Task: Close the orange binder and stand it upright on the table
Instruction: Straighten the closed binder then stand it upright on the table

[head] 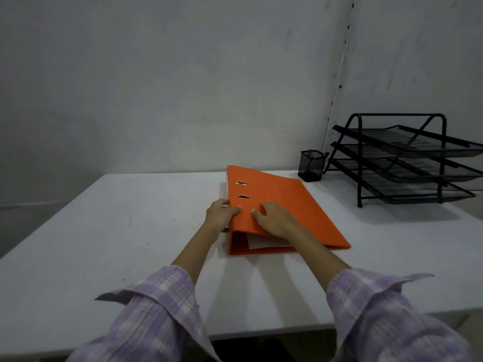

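The orange binder (292, 202) lies flat on the white table (104, 231), its cover down over the pages, spine to the left. White paper shows at its near open end. My left hand (220, 212) grips the spine edge, thumb on the cover and fingers wrapped round the side. Flat on top of the cover, just right of the two metal slots, rests my right hand (274, 218) with its fingers spread.
A black mesh pen holder (312, 165) stands behind the binder at the table's back. A black three-tier mesh letter tray (407, 158) fills the back right. The wall rises directly behind the table.
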